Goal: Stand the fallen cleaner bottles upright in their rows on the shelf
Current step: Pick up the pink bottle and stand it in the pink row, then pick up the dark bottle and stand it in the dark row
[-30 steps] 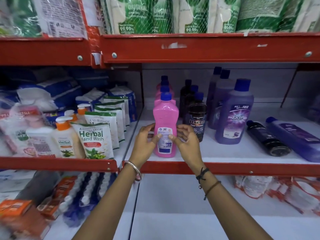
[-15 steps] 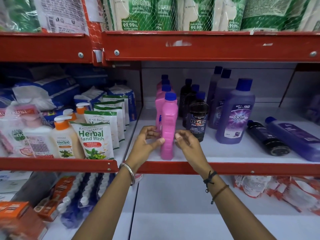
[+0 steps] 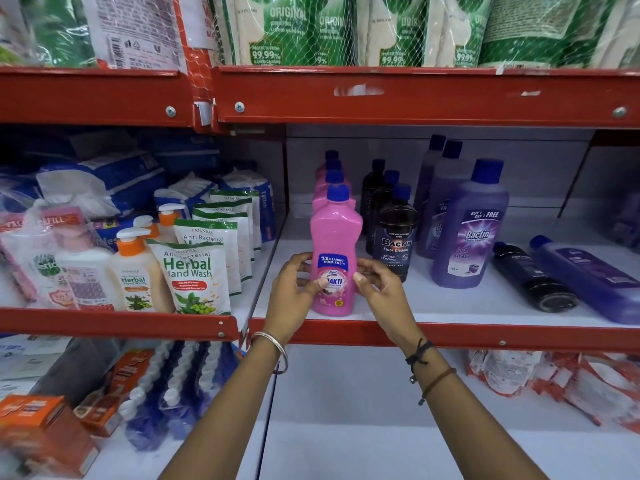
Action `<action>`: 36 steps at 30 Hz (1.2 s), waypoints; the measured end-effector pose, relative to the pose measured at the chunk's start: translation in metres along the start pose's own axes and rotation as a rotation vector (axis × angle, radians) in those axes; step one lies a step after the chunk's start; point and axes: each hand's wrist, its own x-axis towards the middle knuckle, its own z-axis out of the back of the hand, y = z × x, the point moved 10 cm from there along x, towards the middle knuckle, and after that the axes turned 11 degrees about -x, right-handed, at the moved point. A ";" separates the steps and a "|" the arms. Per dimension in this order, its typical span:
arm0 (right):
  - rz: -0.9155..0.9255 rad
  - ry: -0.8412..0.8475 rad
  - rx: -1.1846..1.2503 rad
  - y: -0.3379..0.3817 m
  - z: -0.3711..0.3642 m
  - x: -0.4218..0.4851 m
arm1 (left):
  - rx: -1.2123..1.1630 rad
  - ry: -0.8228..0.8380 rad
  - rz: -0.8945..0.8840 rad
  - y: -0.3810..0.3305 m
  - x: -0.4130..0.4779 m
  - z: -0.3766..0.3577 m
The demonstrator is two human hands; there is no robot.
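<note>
A pink cleaner bottle (image 3: 335,237) with a blue cap stands upright at the front of its row on the white shelf (image 3: 450,306), front label facing me. My left hand (image 3: 292,289) and my right hand (image 3: 379,289) hold its lower part from either side, thumbs on the label. More pink bottles line up behind it. To the right stand a row of black bottles (image 3: 394,237) and a row of purple bottles (image 3: 469,230). Farther right, a black bottle (image 3: 533,277) and a purple bottle (image 3: 585,275) lie on their sides.
A red shelf rail (image 3: 485,336) runs along the front edge. The left bay holds herbal hand wash pouches (image 3: 188,278) and pump bottles (image 3: 133,271). Green netted pouches (image 3: 294,29) fill the shelf above. Packets and boxes lie on the shelf below.
The pink bottle has been turned about its upright axis, from back label through side-on to front label facing me. Both hands stayed on its lower part.
</note>
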 end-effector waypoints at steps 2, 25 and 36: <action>0.008 -0.010 -0.023 0.002 0.000 0.000 | 0.005 -0.030 -0.007 -0.001 -0.003 0.003; -0.050 -0.398 -0.193 -0.048 0.251 -0.021 | 0.081 0.280 -0.205 -0.067 -0.013 -0.266; -0.369 -0.171 -0.763 -0.126 0.331 0.024 | 0.456 0.430 0.316 0.009 0.013 -0.400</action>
